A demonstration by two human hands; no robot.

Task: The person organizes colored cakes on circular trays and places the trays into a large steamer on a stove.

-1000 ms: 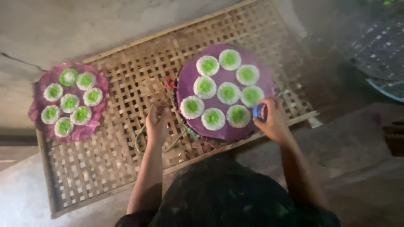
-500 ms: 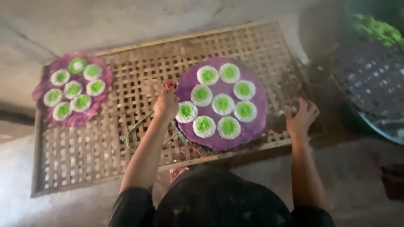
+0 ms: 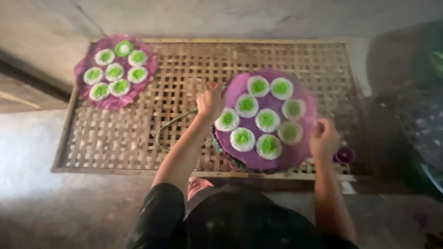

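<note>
A round purple disc [image 3: 302, 103] lies on a woven bamboo rack [image 3: 184, 69] and carries several white cakes with green centres [image 3: 267, 120]. My left hand [image 3: 210, 102] grips the disc's left edge, fingers curled over it. My right hand [image 3: 324, 138] holds the disc's near right edge. A small purple cup [image 3: 344, 156] sits on the rack just right of my right hand, apart from it. The picture is blurred, so the finger contact is not sharp.
A second purple sheet [image 3: 110, 99] with several of the same cakes lies at the rack's far left corner. A green cord [image 3: 161, 131] loops across the rack near my left forearm. A dark basin [image 3: 422, 106] stands to the right. The floor is bare concrete.
My right hand has let go of the small cup, which now rests on the rack, and has come to the disc's right edge. My left hand stays at the left edge.
</note>
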